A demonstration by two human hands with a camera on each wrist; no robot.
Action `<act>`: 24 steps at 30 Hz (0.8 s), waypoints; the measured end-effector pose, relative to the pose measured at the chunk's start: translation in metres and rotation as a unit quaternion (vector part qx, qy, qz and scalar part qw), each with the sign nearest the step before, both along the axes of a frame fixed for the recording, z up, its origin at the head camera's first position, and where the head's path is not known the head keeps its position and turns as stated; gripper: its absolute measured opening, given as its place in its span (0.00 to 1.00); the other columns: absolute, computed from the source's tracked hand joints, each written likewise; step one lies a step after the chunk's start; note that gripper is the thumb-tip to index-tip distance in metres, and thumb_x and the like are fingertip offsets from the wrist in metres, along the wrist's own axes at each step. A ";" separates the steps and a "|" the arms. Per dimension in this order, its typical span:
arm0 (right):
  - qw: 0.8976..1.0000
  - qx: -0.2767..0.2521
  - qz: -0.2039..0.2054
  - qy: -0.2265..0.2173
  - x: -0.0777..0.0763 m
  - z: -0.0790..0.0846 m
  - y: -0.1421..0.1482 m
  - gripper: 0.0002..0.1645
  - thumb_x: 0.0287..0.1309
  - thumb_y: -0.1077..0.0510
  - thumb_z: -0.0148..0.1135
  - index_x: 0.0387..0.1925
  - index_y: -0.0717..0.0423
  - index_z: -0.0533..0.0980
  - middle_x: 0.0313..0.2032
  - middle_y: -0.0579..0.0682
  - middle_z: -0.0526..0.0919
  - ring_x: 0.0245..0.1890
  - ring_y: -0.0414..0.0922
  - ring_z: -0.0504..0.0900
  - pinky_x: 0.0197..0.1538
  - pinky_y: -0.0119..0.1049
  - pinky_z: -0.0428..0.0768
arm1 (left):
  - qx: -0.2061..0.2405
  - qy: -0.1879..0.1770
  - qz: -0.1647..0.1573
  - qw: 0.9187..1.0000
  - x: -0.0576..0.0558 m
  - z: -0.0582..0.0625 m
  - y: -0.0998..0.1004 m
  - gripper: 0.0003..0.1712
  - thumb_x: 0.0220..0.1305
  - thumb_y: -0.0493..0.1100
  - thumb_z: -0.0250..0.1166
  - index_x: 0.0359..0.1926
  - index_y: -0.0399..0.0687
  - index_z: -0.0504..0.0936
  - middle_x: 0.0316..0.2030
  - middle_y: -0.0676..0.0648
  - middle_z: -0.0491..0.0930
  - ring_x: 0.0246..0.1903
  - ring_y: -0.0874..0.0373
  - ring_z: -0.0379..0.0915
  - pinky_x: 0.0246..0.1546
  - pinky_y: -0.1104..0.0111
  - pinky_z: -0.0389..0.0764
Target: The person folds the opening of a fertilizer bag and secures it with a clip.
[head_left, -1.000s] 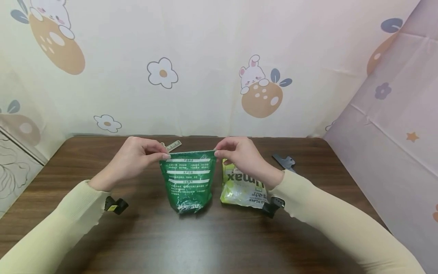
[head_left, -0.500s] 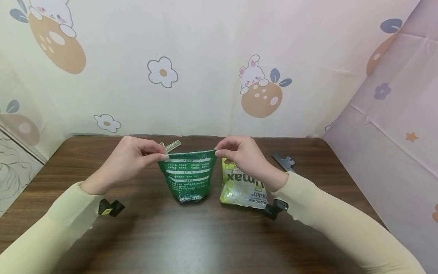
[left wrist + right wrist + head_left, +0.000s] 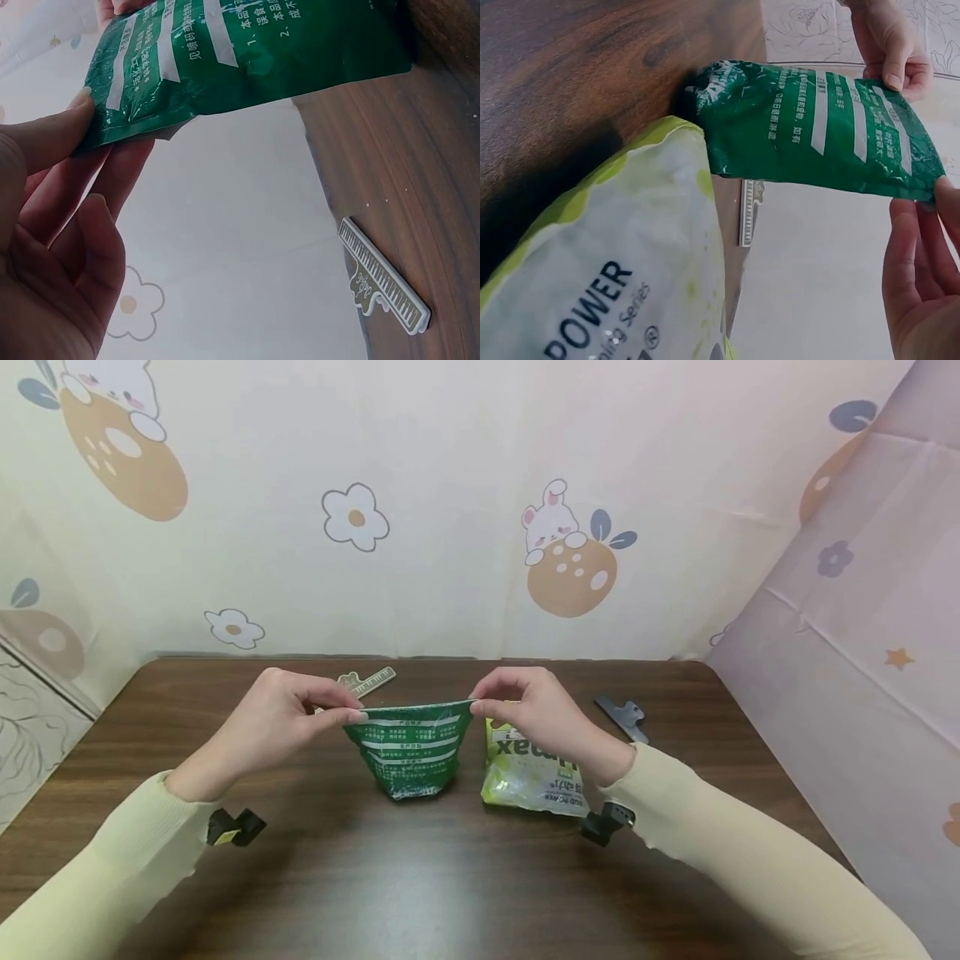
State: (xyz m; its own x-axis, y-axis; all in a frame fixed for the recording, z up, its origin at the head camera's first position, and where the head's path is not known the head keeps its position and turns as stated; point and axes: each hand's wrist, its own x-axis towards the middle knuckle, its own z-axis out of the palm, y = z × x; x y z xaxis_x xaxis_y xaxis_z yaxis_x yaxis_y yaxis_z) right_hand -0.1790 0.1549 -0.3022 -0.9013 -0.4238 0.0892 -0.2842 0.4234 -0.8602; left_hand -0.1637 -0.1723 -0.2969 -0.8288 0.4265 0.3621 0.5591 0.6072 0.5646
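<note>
A green plastic bag (image 3: pixel 411 752) with white printed bands stands on the table, its top edge stretched flat between both hands. My left hand (image 3: pixel 281 722) pinches the left top corner between thumb and fingers. At the right top corner, my right hand (image 3: pixel 543 710) pinches the bag the same way. In the left wrist view the green bag (image 3: pixel 247 52) shows its lettering, with the left thumb on its front. The right wrist view shows the green bag (image 3: pixel 817 131) with its crumpled bottom on the tabletop. Whether the top is sealed I cannot tell.
A yellow-green and white bag (image 3: pixel 532 777) lies beside the green one, partly under the right forearm. Behind the left hand lies a flat clip with a piano-key pattern (image 3: pixel 371 682). A dark grey-blue clip (image 3: pixel 624 717) lies at the right on the brown table (image 3: pixel 420 893).
Both hands have come down slightly, still pinching the corners. The green bag looks shorter in the head view and its bottom sits farther back. More of the piano-key clip shows.
</note>
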 end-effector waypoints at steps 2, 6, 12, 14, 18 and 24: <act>1.000 0.001 0.007 0.010 0.000 -0.001 0.001 0.05 0.61 0.58 0.70 0.39 0.47 0.84 0.39 0.44 0.85 0.39 0.46 0.83 0.45 0.48 0.81 | -0.002 0.001 -0.004 1.000 0.001 0.000 0.000 0.08 0.56 0.40 0.76 0.31 0.61 0.88 0.25 0.67 0.83 0.23 0.65 0.75 0.23 0.71 0.73; 0.999 0.001 0.024 0.041 0.001 -0.003 0.001 0.10 0.61 0.59 0.70 0.44 0.46 0.85 0.42 0.41 0.85 0.43 0.42 0.83 0.48 0.46 0.80 | 0.000 0.005 -0.011 1.000 0.002 -0.002 -0.001 0.09 0.56 0.38 0.76 0.31 0.62 0.88 0.25 0.66 0.83 0.22 0.65 0.74 0.22 0.71 0.73; 0.995 0.006 0.041 0.090 0.002 -0.004 -0.002 0.12 0.59 0.60 0.71 0.45 0.46 0.86 0.41 0.37 0.86 0.41 0.39 0.82 0.44 0.43 0.82 | 0.012 0.005 -0.021 1.000 0.000 -0.004 -0.002 0.11 0.55 0.37 0.76 0.31 0.62 0.87 0.25 0.66 0.83 0.22 0.61 0.76 0.22 0.72 0.73; 0.994 0.005 0.044 0.098 0.001 -0.005 -0.004 0.11 0.58 0.60 0.72 0.44 0.46 0.87 0.39 0.37 0.86 0.40 0.39 0.81 0.41 0.41 0.82 | 0.015 0.005 -0.025 1.000 0.000 -0.004 -0.003 0.12 0.55 0.37 0.76 0.31 0.63 0.87 0.25 0.66 0.83 0.22 0.61 0.76 0.22 0.72 0.73; 0.993 0.009 0.042 0.107 0.001 -0.006 -0.006 0.10 0.58 0.60 0.72 0.42 0.46 0.87 0.36 0.37 0.86 0.37 0.41 0.81 0.37 0.40 0.82 | 0.015 0.002 -0.028 0.999 -0.001 -0.006 -0.004 0.12 0.54 0.38 0.77 0.31 0.63 0.87 0.25 0.66 0.83 0.21 0.64 0.74 0.21 0.72 0.73; 0.993 0.002 0.037 0.110 -0.001 -0.009 -0.009 0.08 0.59 0.61 0.71 0.40 0.47 0.87 0.34 0.38 0.85 0.35 0.44 0.81 0.37 0.45 0.81 | 0.012 -0.001 -0.020 1.000 -0.001 -0.007 -0.005 0.12 0.53 0.38 0.78 0.31 0.64 0.87 0.23 0.66 0.83 0.20 0.64 0.73 0.20 0.71 0.72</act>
State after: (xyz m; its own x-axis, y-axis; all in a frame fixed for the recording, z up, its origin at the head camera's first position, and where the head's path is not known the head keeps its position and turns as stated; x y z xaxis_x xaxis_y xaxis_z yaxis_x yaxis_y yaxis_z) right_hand -0.1797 0.1455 -0.3108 -0.8266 -0.4886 0.2792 -0.4959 0.3979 -0.7718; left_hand -0.1648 -0.1770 -0.3041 -0.8120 0.4511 0.3705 0.5815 0.5707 0.5798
